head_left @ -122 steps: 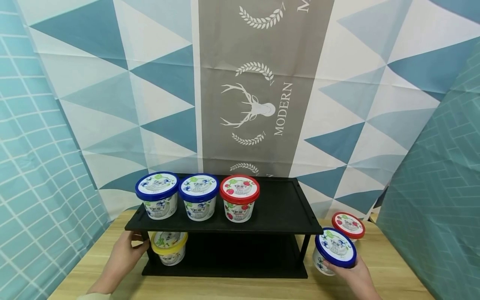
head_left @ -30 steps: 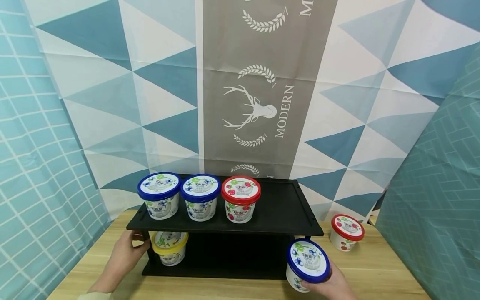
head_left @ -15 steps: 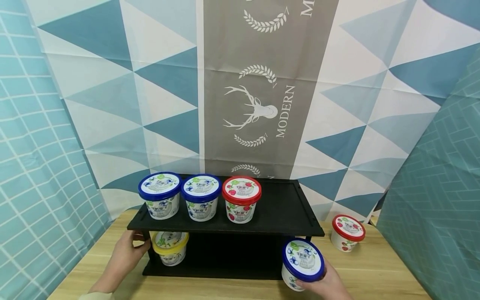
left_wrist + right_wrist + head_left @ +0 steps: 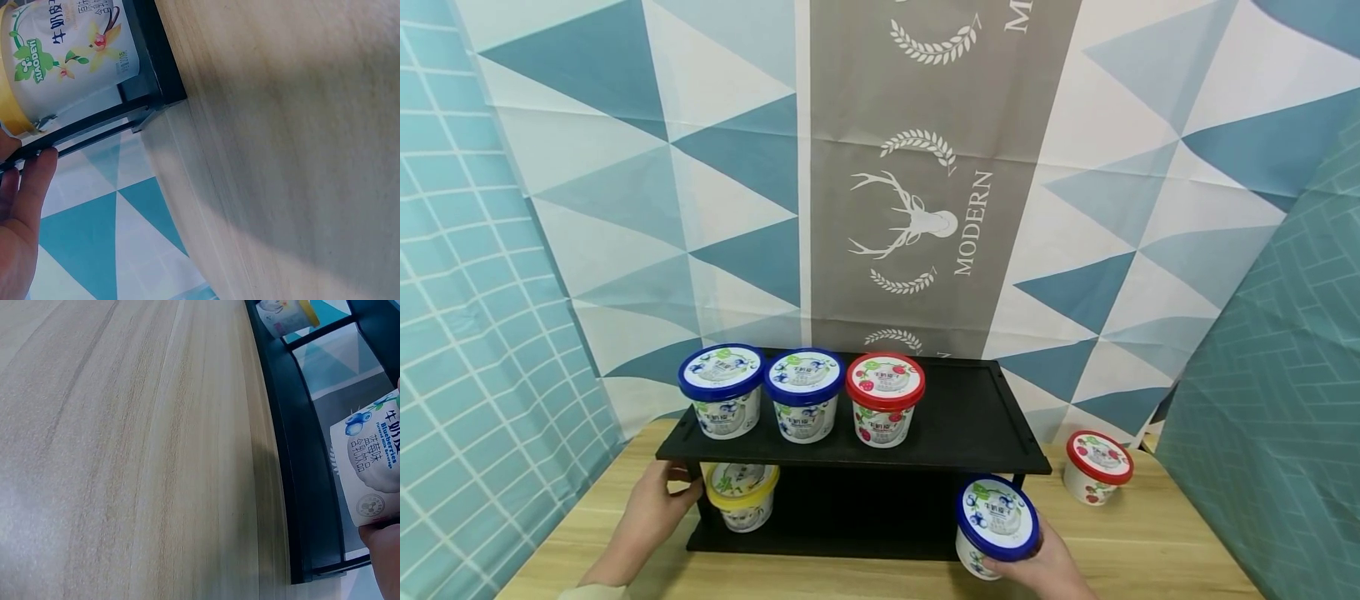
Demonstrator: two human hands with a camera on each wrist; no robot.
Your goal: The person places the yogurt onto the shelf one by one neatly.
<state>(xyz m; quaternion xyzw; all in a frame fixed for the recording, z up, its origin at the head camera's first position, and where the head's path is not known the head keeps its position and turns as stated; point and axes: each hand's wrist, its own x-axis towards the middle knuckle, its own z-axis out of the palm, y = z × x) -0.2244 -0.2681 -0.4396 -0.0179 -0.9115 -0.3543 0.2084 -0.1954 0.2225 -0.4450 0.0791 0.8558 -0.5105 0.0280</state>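
Note:
My right hand (image 4: 1043,563) grips a white tub with a blue lid (image 4: 998,518), printed with blueberries, its lid tilted toward the head camera. The tub overlaps the front right end of the black two-tier shelf's (image 4: 966,417) lower level. In the right wrist view, the tub (image 4: 370,465) shows its blueberry label and a thumb (image 4: 382,550) at its base. With thumb and fingers around it, my left hand (image 4: 653,507) holds the shelf's left post (image 4: 75,128). Just inside that post, a yellow-lidded tub (image 4: 742,497) stands on the lower level.
On the upper level stand two blue-lidded tubs (image 4: 722,392) (image 4: 805,396) and a red-lidded tub (image 4: 884,400), side by side. Another red-lidded tub (image 4: 1097,467) sits on the wooden table (image 4: 1157,542), right of the shelf. Patterned cloth (image 4: 737,208) hangs behind.
My right hand has carried the blue-lidded tub left, from in front of the red-lidded tub on the table to the shelf's lower right end. My left hand stays at the post.

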